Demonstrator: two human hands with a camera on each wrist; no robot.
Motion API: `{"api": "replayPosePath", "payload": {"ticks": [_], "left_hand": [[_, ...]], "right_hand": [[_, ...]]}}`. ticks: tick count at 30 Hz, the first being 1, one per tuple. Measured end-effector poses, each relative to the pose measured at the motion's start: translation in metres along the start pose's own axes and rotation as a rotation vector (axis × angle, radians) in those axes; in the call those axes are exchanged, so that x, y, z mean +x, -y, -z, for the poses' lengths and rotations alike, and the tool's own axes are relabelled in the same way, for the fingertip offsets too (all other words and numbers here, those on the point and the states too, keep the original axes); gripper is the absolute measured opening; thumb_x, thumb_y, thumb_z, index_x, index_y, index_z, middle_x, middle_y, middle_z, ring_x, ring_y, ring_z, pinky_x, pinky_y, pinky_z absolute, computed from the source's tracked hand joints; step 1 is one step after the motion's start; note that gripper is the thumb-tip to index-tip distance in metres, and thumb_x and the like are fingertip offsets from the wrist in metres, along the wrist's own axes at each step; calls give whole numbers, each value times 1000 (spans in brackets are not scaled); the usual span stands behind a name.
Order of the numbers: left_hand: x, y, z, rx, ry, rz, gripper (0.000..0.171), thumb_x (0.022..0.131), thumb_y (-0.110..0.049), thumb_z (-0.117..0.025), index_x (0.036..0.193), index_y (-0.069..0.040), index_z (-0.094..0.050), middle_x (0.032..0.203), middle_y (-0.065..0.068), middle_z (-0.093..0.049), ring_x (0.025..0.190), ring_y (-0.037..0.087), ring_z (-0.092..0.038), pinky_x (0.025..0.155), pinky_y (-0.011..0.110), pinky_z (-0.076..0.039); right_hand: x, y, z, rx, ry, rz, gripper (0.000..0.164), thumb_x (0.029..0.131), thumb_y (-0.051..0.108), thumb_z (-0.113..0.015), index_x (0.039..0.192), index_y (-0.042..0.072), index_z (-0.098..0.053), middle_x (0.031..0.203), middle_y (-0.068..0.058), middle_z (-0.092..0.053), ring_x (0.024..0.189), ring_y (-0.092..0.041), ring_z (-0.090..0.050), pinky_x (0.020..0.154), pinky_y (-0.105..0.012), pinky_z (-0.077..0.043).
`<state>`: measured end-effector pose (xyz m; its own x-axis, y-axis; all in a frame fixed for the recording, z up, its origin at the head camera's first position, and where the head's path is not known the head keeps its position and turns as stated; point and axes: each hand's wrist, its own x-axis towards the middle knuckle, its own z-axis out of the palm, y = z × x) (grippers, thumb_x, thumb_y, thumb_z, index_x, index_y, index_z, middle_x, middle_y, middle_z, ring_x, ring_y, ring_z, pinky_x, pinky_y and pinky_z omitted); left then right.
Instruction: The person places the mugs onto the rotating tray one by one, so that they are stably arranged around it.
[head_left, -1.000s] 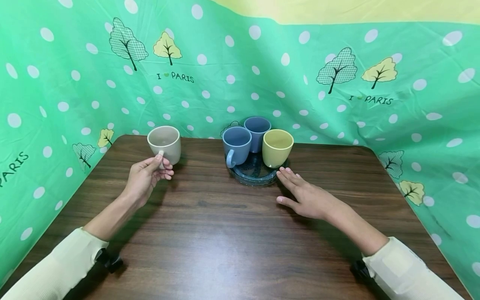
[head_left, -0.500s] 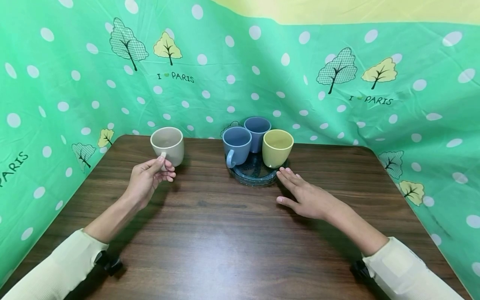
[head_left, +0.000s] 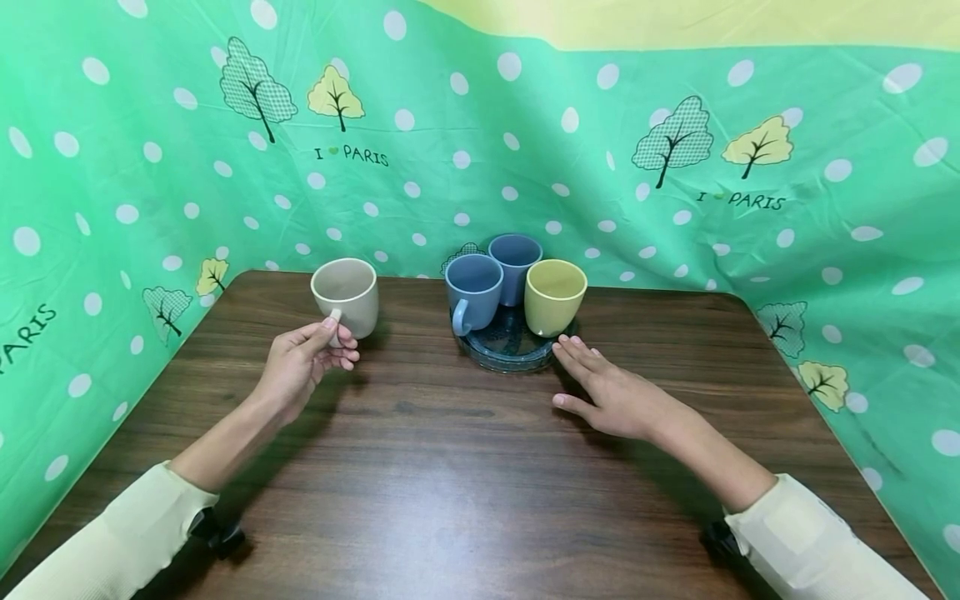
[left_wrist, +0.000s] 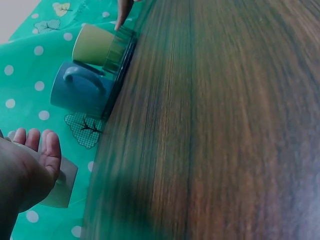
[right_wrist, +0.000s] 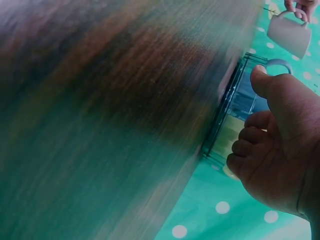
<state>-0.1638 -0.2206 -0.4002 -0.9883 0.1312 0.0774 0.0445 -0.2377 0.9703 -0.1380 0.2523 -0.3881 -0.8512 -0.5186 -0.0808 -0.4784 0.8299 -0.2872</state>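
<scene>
My left hand [head_left: 296,367] pinches the handle of a light grey mug [head_left: 352,296] between thumb and fingers. The mug is upright, and both wrist views show a gap between its base and the table. Fingers extended, my right hand [head_left: 618,400] lies at the right front rim of a round dark glass tray [head_left: 502,358], its fingertips at the rim below a yellow cup [head_left: 553,304]. Also on this tray stand a blue mug [head_left: 480,287], handle toward me, and a darker blue cup [head_left: 517,258] behind. Whether the yellow cup has a handle is hidden.
A dark wood-grain table [head_left: 420,483] spreads under both arms. Along its back and sides hangs a green dotted cloth [head_left: 465,108]. A black strap device [head_left: 217,532] sits at the left wrist.
My left hand has carried the grey mug to the right and slightly nearer to me, toward the tray. The right hand, tray and its cups have stayed in place.
</scene>
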Motion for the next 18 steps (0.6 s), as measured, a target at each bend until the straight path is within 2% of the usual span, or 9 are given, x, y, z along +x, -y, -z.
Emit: {"api": "replayPosePath", "payload": {"ticks": [11, 18], "left_hand": [[-6, -1, -7, 22, 27, 24, 33, 120, -26, -59, 101, -7, -79, 96, 0, -80, 85, 12, -80, 80, 26, -69], [-9, -2, -9, 27, 48, 15, 33, 120, -26, -59, 102, -7, -78, 97, -1, -79, 86, 12, -80, 80, 26, -69]], "right_hand": [[0, 0, 0, -3, -2, 6, 80, 117, 45, -62, 178, 3, -30, 186, -25, -25, 173, -47, -25, 139, -67, -30], [0, 1, 0, -4, -2, 3, 81, 117, 46, -61, 178, 4, -30, 186, -25, -25, 174, -47, -25, 139, -66, -30]]}}
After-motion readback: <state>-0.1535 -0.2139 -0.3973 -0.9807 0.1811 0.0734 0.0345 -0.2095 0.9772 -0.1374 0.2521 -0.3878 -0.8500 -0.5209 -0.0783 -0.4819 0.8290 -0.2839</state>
